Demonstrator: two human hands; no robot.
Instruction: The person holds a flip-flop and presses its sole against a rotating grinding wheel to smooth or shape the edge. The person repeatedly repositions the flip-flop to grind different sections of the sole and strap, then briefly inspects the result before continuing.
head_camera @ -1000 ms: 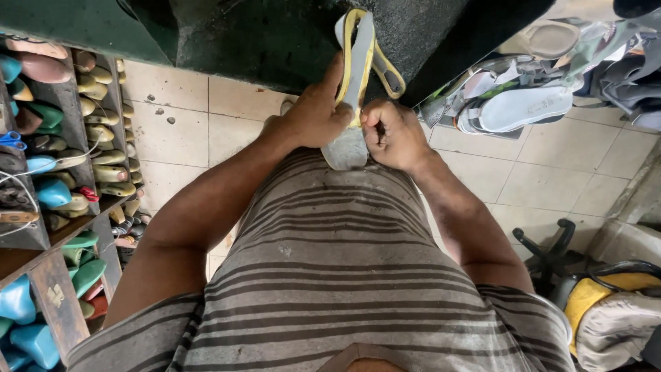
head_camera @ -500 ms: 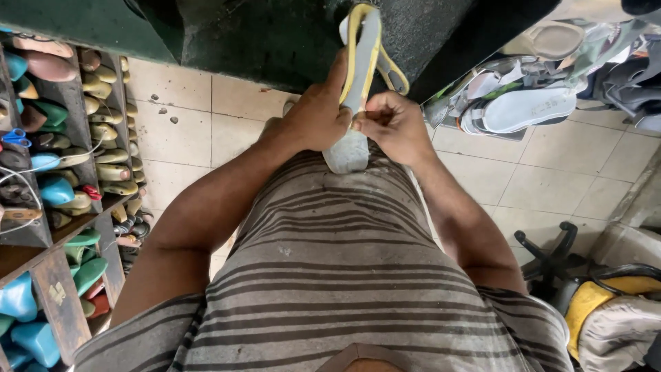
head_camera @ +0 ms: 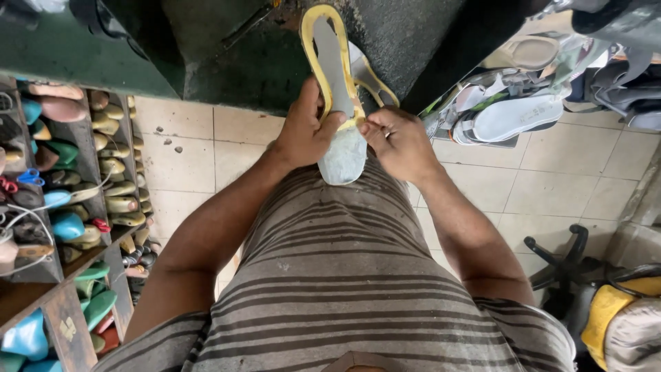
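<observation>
Thing in hand: a flat grey shoe sole (head_camera: 342, 141) with a yellow rim along its front half, held upright in front of the person's striped shirt (head_camera: 344, 289), its rounded end pointing down.
Left hand (head_camera: 303, 134): its grip is clenched around the sole's middle, thumb across the grey face.
Right hand (head_camera: 399, 141): its grip pinches the sole's right edge, just where the yellow rim ends.
Weight: it looks thin and light, easy for one hand to carry.
Stiffness: probably bendy; the long unsupported front could flop if held only at the end.
Surface: matt grey, seemingly not slippery.
Where to take hold: around the waist, as the left hand does, leaving the edge free.
Surroundings: shelves of coloured shoe lasts (head_camera: 62, 200) to the left; pale sandals (head_camera: 513, 117) piled to the right over the tiled floor (head_camera: 200, 151).
</observation>
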